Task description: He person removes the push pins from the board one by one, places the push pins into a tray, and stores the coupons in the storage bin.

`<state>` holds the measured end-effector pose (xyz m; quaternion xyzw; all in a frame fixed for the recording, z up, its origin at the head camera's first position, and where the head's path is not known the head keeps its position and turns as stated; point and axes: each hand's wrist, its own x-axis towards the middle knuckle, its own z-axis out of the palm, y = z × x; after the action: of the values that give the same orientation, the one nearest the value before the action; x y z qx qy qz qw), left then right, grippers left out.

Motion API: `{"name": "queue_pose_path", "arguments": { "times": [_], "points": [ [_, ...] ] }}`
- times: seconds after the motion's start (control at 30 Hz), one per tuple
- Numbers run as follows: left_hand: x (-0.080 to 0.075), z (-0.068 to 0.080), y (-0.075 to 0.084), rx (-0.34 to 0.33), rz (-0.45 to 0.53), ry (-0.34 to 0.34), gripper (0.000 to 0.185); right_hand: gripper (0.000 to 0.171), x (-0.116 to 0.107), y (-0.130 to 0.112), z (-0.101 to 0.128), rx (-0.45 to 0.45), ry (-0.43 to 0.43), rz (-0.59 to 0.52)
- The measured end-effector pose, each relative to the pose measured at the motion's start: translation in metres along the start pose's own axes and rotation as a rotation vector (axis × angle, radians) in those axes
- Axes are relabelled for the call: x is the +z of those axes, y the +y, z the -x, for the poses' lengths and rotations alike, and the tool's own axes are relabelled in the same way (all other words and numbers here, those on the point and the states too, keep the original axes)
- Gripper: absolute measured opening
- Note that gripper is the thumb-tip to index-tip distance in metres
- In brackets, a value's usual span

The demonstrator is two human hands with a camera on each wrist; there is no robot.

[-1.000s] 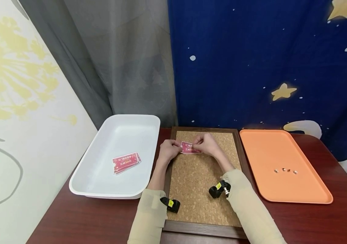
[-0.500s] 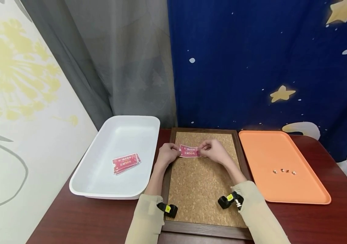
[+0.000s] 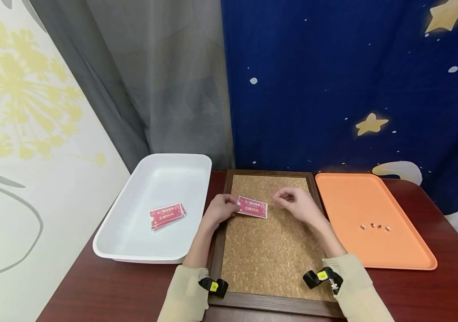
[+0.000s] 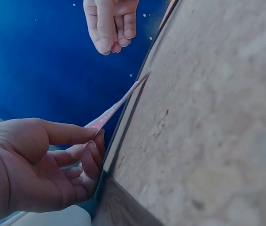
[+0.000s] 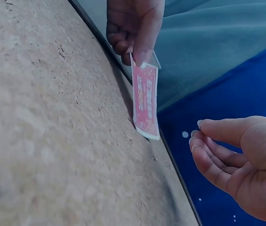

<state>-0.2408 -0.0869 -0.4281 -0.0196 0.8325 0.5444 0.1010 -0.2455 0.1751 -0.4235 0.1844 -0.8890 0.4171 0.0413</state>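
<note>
My left hand (image 3: 222, 208) pinches the left end of a red paper coupon (image 3: 252, 207) between thumb and fingers. The coupon is held over the upper part of a cork board (image 3: 271, 255) with a dark wooden frame; in the left wrist view it shows nearly edge-on. Just beyond the coupon's right end is my right hand (image 3: 298, 203), apart from it. In the right wrist view, that hand's thumb and loosely curled fingers (image 5: 213, 160) hold nothing, with the thumb tip close to the forefinger.
On the left a white plastic tub (image 3: 142, 243) contains a small stack of similar red coupons (image 3: 167, 216). An orange tray (image 3: 390, 250) on the right carries several small shiny pins (image 3: 374, 226). Behind the dark red table (image 3: 104, 290) hang grey and blue curtains (image 3: 293, 89).
My right hand has let go of the coupon's right end and moved right, away from it. The coupon, still in my left hand, has come slightly nearer, its right end tilted down.
</note>
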Motion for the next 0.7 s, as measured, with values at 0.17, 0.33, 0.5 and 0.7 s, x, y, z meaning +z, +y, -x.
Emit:
{"name": "queue_pose_path", "arguments": {
  "times": [0.17, 0.33, 0.5, 0.7],
  "points": [
    [-0.006, 0.009, 0.004, 0.040, 0.009, -0.014, 0.009, 0.010, -0.007, 0.001, 0.010, 0.029, 0.029, 0.035],
    [-0.013, 0.015, 0.008, 0.107, 0.029, -0.014, 0.010, 0.010, -0.015, 0.006, 0.019, 0.027, 0.056, 0.037],
    [-0.023, 0.021, 0.009, 0.141, 0.052, -0.014, 0.010, 0.010, -0.023, 0.010, 0.026, 0.016, 0.082, 0.039],
    [-0.040, 0.029, 0.014, 0.155, 0.053, 0.004, 0.013, 0.013, -0.037, 0.011, 0.035, 0.050, 0.084, 0.062]
  ]
}}
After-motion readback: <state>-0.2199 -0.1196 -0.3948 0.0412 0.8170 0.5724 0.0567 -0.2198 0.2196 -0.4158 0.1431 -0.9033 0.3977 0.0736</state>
